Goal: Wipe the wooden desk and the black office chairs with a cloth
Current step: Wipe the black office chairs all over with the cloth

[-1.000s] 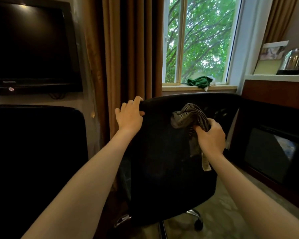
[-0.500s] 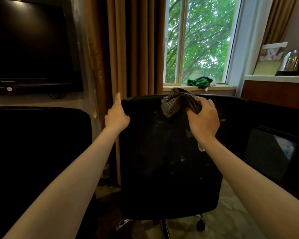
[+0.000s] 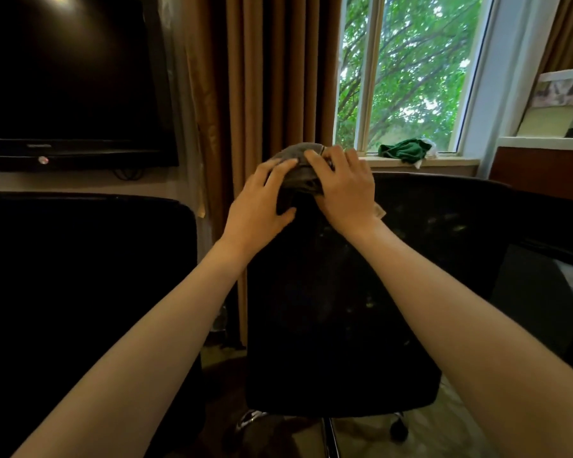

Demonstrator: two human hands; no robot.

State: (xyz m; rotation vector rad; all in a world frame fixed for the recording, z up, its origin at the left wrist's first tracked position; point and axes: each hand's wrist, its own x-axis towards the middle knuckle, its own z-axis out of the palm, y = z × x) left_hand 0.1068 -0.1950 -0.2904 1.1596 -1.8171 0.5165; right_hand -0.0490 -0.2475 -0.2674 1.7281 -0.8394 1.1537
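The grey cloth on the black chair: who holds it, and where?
Both hands hold the grey cloth, bunched on top of the black chair: the left hand grips its left side, the right hand its right side.

We see a dark television point(image 3: 63, 71) at ten o'clock and brown curtains point(image 3: 272, 77) at twelve. At one o'clock a window point(image 3: 411, 71) lets in daylight through green trees, and pale floor point(image 3: 444, 434) lies at five.
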